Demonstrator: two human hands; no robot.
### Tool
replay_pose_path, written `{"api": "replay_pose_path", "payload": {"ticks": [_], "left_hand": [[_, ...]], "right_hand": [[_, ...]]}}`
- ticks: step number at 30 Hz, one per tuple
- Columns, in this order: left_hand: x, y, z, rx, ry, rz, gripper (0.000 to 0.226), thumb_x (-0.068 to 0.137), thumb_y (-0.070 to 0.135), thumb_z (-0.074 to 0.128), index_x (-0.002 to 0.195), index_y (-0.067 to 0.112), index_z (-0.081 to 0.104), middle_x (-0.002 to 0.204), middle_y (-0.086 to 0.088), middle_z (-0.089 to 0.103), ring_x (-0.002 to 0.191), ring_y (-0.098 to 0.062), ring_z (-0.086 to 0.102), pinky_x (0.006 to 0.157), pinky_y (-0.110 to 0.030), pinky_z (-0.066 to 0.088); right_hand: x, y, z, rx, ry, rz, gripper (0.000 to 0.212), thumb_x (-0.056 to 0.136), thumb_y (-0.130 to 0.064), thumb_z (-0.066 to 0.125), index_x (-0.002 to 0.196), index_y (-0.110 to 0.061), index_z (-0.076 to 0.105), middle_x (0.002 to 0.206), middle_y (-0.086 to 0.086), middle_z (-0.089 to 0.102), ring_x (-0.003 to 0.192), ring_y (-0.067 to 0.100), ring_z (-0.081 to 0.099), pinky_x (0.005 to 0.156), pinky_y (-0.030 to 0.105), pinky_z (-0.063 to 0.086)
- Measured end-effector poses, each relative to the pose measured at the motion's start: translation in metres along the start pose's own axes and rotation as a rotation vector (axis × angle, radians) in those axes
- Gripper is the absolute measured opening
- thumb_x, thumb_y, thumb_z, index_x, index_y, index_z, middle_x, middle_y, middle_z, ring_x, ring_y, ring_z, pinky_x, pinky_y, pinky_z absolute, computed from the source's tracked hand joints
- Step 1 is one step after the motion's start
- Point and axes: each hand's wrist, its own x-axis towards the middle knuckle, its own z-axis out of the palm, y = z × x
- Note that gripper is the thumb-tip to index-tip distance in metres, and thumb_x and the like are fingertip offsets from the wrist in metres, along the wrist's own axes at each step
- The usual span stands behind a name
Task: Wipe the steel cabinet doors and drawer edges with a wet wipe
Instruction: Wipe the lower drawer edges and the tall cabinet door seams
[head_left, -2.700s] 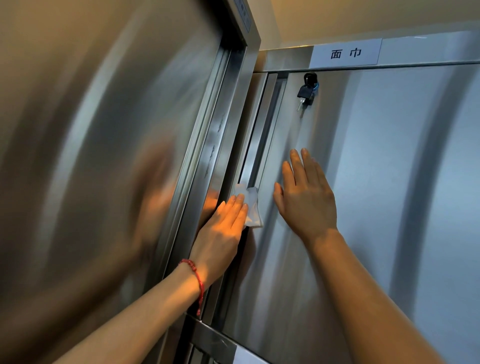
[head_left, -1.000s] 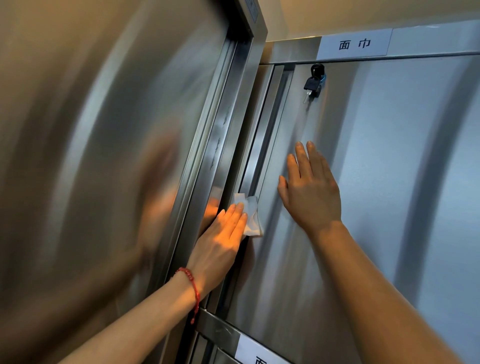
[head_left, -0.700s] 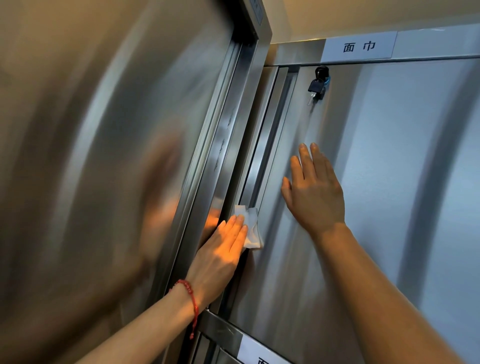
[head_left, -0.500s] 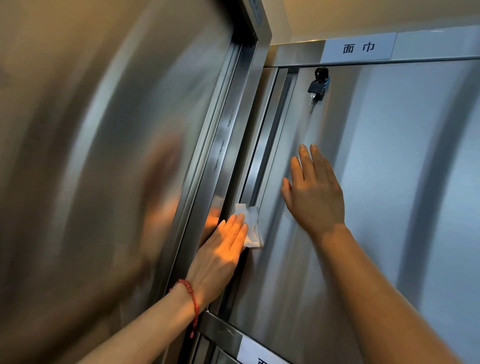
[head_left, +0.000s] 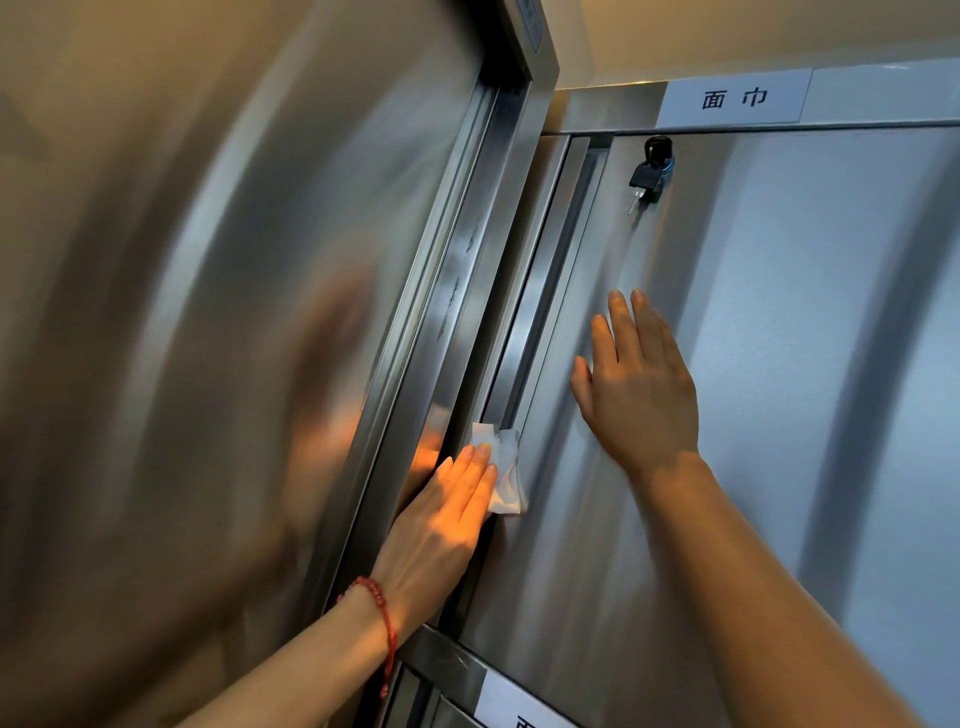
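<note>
A steel cabinet door (head_left: 779, 364) fills the right of the view, with a recessed vertical handle channel (head_left: 540, 291) along its left edge. My left hand (head_left: 441, 519) lies flat with straight fingers and presses a white wet wipe (head_left: 506, 467) against the lower part of that edge. My right hand (head_left: 639, 389) rests flat on the door face, fingers straight and pointing up. A taller steel cabinet (head_left: 208, 338) stands to the left, its side frame (head_left: 447, 312) right beside my left hand.
A black key (head_left: 647, 174) hangs in the lock near the door's top left. A white label (head_left: 732, 98) sits on the strip above the door. Another label (head_left: 519, 706) marks the drawer strip below. A beige wall (head_left: 727, 31) runs above.
My left hand and the wipe have slid a little way down the door's left edge. My right hand stays flat on the door face.
</note>
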Motion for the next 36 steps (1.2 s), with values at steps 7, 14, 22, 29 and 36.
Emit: {"api": "replay_pose_path", "payload": {"ticks": [7, 14, 22, 29, 36], "left_hand": [[-0.007, 0.0, -0.002, -0.007, -0.032, -0.007, 0.039, 0.082, -0.001, 0.038, 0.11, -0.006, 0.064, 0.119, -0.022, 0.061, 0.11, -0.033, 0.059, 0.088, -0.045, 0.051], [-0.006, 0.002, -0.004, 0.044, -0.026, -0.03, 0.04, 0.081, -0.001, 0.036, 0.109, -0.004, 0.066, 0.118, -0.021, 0.061, 0.11, -0.031, 0.06, 0.107, -0.036, 0.02], [-0.013, 0.006, -0.007, 0.028, -0.05, -0.067, 0.051, 0.099, 0.002, 0.016, 0.107, -0.002, 0.067, 0.116, -0.018, 0.063, 0.112, -0.031, 0.058, 0.108, -0.034, 0.019], [-0.016, 0.007, -0.003, 0.073, -0.028, -0.071, 0.044, 0.089, -0.007, 0.026, 0.109, -0.005, 0.065, 0.118, -0.021, 0.061, 0.11, -0.032, 0.06, 0.108, -0.038, 0.018], [-0.024, 0.004, -0.004, 0.023, -0.053, -0.006, 0.04, 0.09, -0.007, 0.03, 0.11, -0.006, 0.064, 0.118, -0.022, 0.061, 0.11, -0.033, 0.059, 0.091, -0.044, 0.05]], "right_hand": [[0.0, 0.0, 0.0, -0.013, 0.019, -0.004, 0.04, 0.088, -0.021, 0.056, 0.115, 0.008, 0.06, 0.123, 0.029, 0.057, 0.119, 0.043, 0.051, 0.101, 0.051, 0.04], [0.0, 0.0, 0.0, 0.001, 0.016, 0.002, 0.039, 0.087, -0.02, 0.059, 0.114, 0.008, 0.06, 0.124, 0.029, 0.056, 0.119, 0.043, 0.051, 0.101, 0.051, 0.04], [-0.001, 0.0, -0.002, -0.012, -0.006, 0.003, 0.039, 0.088, -0.02, 0.058, 0.115, 0.008, 0.06, 0.125, 0.028, 0.056, 0.12, 0.043, 0.05, 0.102, 0.05, 0.039], [-0.001, 0.0, -0.002, -0.025, -0.019, 0.005, 0.039, 0.089, -0.02, 0.058, 0.116, 0.008, 0.06, 0.126, 0.028, 0.055, 0.121, 0.042, 0.05, 0.103, 0.049, 0.038], [0.0, -0.001, -0.002, -0.022, -0.014, 0.002, 0.04, 0.087, -0.019, 0.061, 0.115, 0.008, 0.06, 0.124, 0.029, 0.056, 0.12, 0.043, 0.05, 0.102, 0.05, 0.039]]}}
